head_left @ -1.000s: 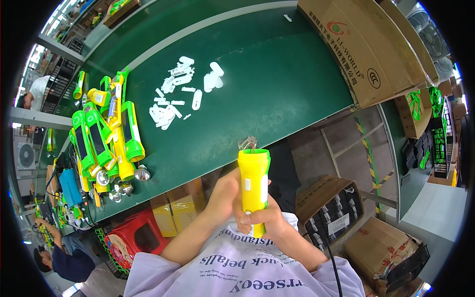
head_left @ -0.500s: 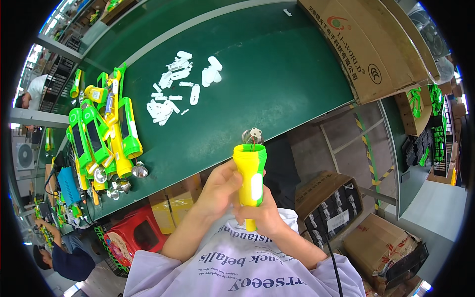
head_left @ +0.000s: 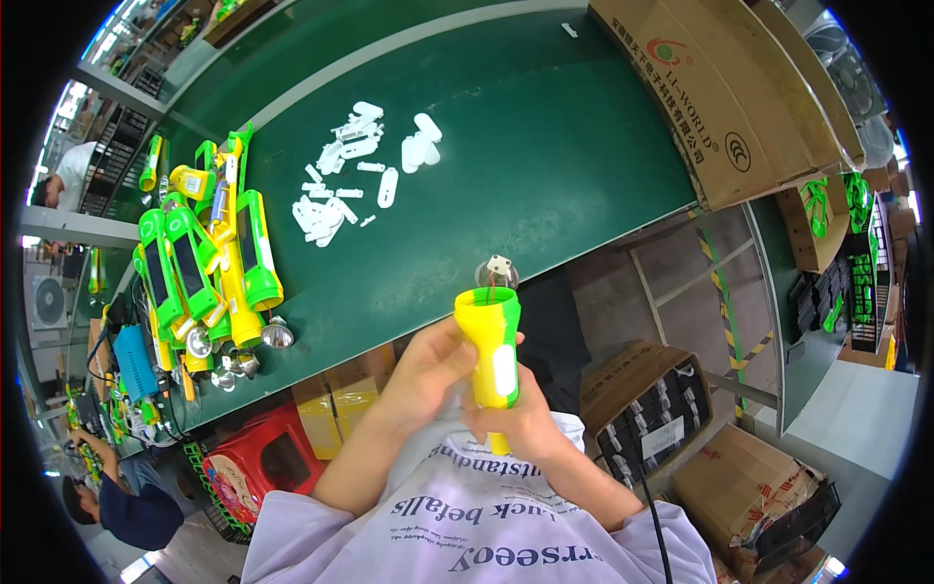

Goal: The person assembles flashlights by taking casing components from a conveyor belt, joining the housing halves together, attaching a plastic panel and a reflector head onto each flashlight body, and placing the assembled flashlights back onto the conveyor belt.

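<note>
A yellow and green flashlight body (head_left: 489, 341) stands upright between my hands, its wide open end facing away from me. My left hand (head_left: 433, 365) grips its left side near the top, thumb against the yellow shell. Lower down, my right hand (head_left: 513, 417) is wrapped round the handle from the right, below a white oval panel on the shell. Past the open end, a round reflector (head_left: 498, 272) with a small white plate hangs out on thin red wires, at the table's edge.
On the green table (head_left: 506, 146) lie loose white plastic parts (head_left: 341, 175). Several green and yellow flashlights (head_left: 199, 243) are piled at the left, some with reflectors dangling. A large cardboard box (head_left: 710, 97) stands at the far right; another person (head_left: 122, 496) works at lower left.
The flashlight has shifted very slightly to the left and tilted a little. Both hands keep their grip on it, and the reflector still hangs from its wires.
</note>
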The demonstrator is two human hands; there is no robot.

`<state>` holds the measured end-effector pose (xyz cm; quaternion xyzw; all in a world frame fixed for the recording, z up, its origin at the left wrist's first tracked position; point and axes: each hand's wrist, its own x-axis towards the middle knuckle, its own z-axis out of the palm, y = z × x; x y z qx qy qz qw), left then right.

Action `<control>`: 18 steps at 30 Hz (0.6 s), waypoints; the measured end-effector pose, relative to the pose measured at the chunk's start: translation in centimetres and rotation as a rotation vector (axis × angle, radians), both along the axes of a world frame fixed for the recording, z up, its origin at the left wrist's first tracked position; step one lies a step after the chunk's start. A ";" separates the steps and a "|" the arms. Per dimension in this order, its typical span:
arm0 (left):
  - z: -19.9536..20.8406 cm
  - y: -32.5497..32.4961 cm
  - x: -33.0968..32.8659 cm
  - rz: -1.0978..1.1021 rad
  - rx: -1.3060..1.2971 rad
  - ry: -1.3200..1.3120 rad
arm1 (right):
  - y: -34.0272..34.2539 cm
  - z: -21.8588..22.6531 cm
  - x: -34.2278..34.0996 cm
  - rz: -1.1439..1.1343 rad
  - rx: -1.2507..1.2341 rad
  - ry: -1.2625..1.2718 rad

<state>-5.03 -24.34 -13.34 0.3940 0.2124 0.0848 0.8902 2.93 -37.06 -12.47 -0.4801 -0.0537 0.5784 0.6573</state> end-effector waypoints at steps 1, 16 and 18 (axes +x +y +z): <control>0.0 0.3 -0.4 0.017 0.127 0.038 | 0.0 0.3 1.0 0.110 -0.001 -0.024; 8.3 8.8 -1.1 -0.182 1.981 0.159 | 8.2 7.9 8.9 0.530 0.021 -2.170; 9.1 9.5 -0.7 -0.161 1.907 0.390 | 10.1 9.3 9.7 0.365 0.076 -2.254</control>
